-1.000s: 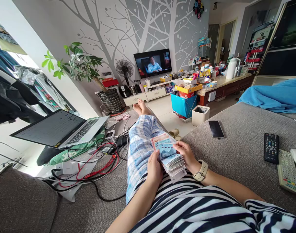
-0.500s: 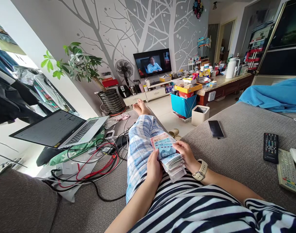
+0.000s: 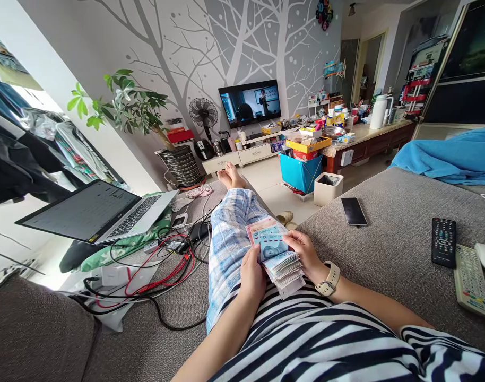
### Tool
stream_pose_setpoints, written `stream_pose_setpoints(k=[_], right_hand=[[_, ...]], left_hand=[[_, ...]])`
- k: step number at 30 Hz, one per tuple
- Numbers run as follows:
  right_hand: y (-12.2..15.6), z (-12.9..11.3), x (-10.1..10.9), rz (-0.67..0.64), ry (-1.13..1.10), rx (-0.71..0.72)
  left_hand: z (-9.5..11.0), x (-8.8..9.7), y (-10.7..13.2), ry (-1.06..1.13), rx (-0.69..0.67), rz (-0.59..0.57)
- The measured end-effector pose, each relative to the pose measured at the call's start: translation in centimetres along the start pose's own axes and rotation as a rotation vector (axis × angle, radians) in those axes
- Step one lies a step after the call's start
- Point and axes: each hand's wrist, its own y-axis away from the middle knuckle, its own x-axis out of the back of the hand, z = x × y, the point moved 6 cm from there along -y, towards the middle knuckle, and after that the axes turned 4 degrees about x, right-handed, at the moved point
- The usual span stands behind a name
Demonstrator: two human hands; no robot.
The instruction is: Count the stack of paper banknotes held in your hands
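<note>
A thick wad of banknotes [image 3: 284,271] is held above plaid trousers [image 3: 228,249] on a gray couch [image 3: 386,239], the left hand [image 3: 253,273] grasping its left side and the right hand [image 3: 305,251] its right. Both thumbs press a blue note [image 3: 274,248] near the top, with reddish notes [image 3: 253,228] showing beyond it. The step in hand looks like leafing through the money; shifting the top piece would call for a light thumb push while the other grip steadies the wad. A laptop [image 3: 85,212] and tangled cables [image 3: 185,257] lie to the left, a phone [image 3: 354,211] and two remotes [image 3: 444,243] to the right.
</note>
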Motion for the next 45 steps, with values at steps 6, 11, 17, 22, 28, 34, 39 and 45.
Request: stream_pose_setpoints(k=[6, 11, 17, 22, 28, 34, 39, 45], right_hand=[[0.0, 0.0, 0.0, -0.005, -0.009, -0.006], [0.1, 0.0, 0.1, 0.003, -0.005, -0.001], [0.0, -0.2, 0.2, 0.026, 0.002, 0.008], [0.0, -0.1, 0.2, 0.018, 0.001, 0.010], [-0.1, 0.6, 0.0, -0.029, -0.064, 0.031], [-0.3, 0.5, -0.1, -0.041, -0.006, 0.055], [-0.2, 0.7, 0.1, 0.001, -0.010, 0.007], [-0.3, 1.1, 0.4, 0.037, -0.031, -0.012]], left_hand=[[-0.1, 0.1, -0.1, -0.006, -0.006, -0.007], [-0.1, 0.2, 0.0, -0.011, -0.002, 0.000], [-0.1, 0.1, 0.0, -0.010, -0.005, 0.022], [0.0, 0.0, 0.1, -0.005, -0.009, 0.003], [-0.5, 0.2, -0.2, 0.031, 0.017, -0.014], [-0.6, 0.0, -0.1, 0.045, 0.022, -0.063], [-0.3, -0.3, 0.3, 0.025, 0.031, -0.053], [0.2, -0.9, 1.1, -0.002, 0.030, -0.056]])
